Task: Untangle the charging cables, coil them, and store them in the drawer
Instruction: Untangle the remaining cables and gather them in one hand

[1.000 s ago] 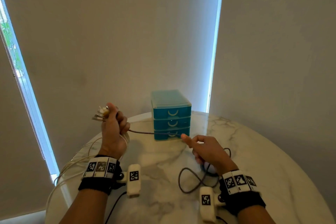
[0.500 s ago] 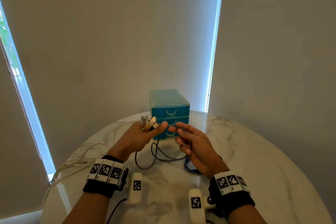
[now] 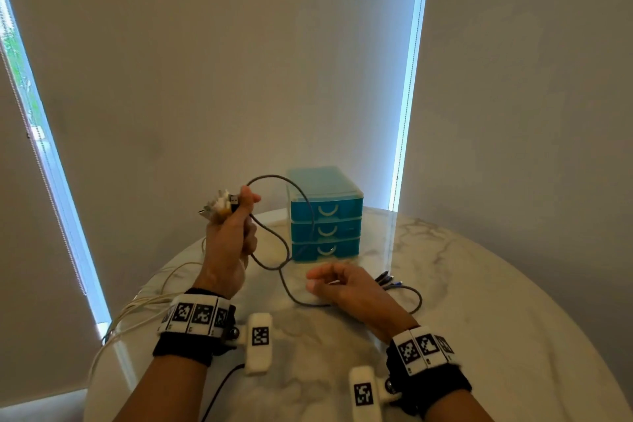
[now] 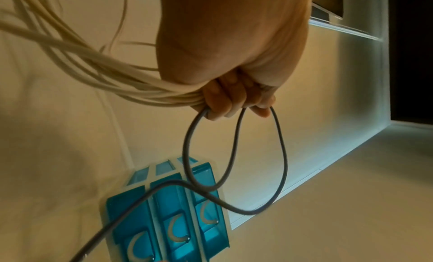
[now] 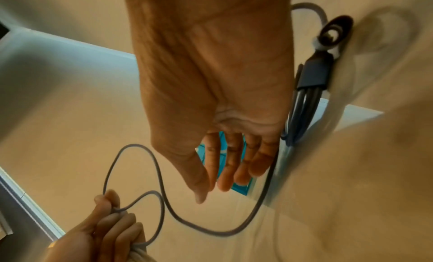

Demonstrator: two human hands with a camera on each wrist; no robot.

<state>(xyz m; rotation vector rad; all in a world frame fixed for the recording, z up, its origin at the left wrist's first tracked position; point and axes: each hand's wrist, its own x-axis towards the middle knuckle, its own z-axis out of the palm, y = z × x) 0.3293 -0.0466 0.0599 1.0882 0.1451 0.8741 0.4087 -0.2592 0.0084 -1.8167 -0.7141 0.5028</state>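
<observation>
the left hand (image 3: 228, 236) was raised left of the teal drawer unit (image 3: 325, 216), fisted round a bundle of plugs, the white cables (image 4: 77, 62) and the grey cable (image 3: 274, 250) — likely to anchor the ends while coiling; the right hand (image 3: 346, 288) hung relaxed, holding nothing, before the unit — the grey cable looped thin and matte

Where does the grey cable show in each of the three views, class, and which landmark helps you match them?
Head: grey cable loops from the raised left hand, centre, down to the table.
Left wrist: it hangs in loops below the fingers, centre.
Right wrist: it curves across lower left, under the open right hand.
Shared landmark: the blue drawer unit.
</observation>
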